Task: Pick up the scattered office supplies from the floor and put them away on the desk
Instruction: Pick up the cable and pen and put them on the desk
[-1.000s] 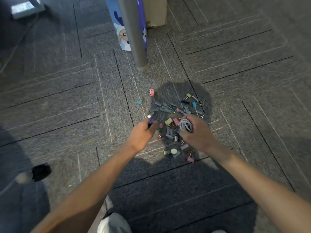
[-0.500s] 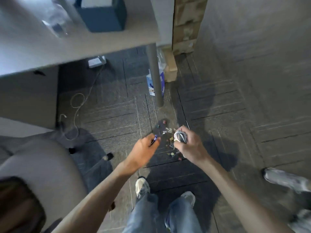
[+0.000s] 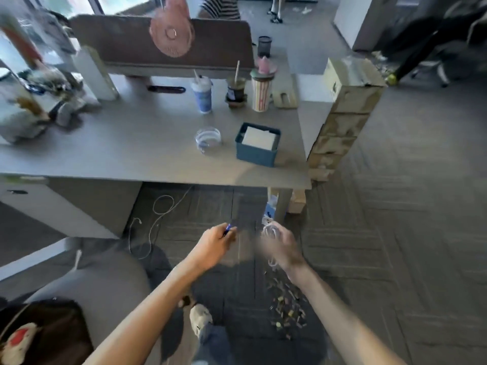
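I have straightened up from the carpet: a second ago my fingers were down among the clips, and now the grey surface (image 3: 147, 148) spreads ahead of and above them. My left fingers (image 3: 224, 238) pinch a small blue item (image 3: 228, 228) at their tips, hard-looking but too blurred to name. My right fingers (image 3: 275, 242), smeared by motion, curl round a loose coil of white cable (image 3: 270, 229), smooth and springy. I judge this load is on its way up, with setting down next. The pile of clips (image 3: 287, 304) lies on the ribbed carpet below and behind my right fingers, small, boxy and many-coloured, so more trips remain. Beyond my fingers stand a square blue box (image 3: 257, 154) and a clear round tub (image 3: 208, 138).
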`<state>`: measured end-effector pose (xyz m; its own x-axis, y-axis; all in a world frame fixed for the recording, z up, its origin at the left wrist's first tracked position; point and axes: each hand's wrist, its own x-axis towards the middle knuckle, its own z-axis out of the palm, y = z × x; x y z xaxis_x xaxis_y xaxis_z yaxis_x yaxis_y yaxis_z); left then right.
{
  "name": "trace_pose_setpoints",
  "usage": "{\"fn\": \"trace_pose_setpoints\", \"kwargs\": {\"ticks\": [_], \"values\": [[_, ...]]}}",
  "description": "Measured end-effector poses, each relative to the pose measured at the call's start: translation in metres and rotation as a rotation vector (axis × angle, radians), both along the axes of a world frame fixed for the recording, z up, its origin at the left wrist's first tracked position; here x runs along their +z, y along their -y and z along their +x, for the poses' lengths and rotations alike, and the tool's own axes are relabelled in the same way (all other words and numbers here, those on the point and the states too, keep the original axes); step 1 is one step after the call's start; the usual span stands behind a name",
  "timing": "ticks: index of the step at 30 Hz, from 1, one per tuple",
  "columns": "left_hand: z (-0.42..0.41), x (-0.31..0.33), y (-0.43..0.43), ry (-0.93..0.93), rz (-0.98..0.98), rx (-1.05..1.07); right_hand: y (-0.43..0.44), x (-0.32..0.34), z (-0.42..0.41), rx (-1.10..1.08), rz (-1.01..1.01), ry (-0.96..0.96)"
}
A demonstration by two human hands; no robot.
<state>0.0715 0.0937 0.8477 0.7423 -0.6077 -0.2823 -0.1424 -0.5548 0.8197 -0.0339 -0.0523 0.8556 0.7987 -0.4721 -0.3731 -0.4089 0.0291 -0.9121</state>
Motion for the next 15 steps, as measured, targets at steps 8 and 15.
{"fn": "trace_pose_setpoints", "kwargs": {"ticks": [8,15], "values": [[0.162,0.017,-0.010,0.083,0.041,0.047,0.003,0.037,0.178,0.045,-0.097,0.020],[0.271,0.015,0.033,-0.081,-0.041,0.135,0.046,0.046,0.315,0.180,-0.279,0.002]]}}
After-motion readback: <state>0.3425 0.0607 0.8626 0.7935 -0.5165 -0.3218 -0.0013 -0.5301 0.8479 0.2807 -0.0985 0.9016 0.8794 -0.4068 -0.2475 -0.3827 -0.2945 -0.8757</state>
